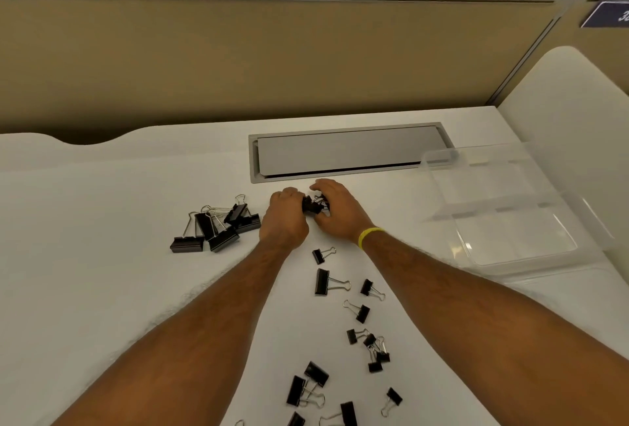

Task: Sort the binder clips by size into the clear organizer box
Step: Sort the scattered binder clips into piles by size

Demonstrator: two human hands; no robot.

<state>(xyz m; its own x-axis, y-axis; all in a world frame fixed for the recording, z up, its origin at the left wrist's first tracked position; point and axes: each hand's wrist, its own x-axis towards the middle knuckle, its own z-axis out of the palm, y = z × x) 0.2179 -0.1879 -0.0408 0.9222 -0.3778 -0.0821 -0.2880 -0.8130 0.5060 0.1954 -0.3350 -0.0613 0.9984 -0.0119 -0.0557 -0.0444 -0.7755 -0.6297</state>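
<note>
My left hand (284,218) and my right hand (337,209) meet at the middle of the white desk, both closed around a small bunch of black binder clips (312,204). A pile of large binder clips (218,226) lies to the left of my left hand. Small and medium clips (329,281) are scattered between my forearms toward the near edge, with a tight group of small ones (372,349). The clear organizer box (510,208) stands open at the right, its compartments holding nothing that I can see.
A grey cable hatch (347,153) is set into the desk behind my hands. A tan partition wall (238,58) runs along the back. A white chair back (578,102) stands beyond the desk's right corner.
</note>
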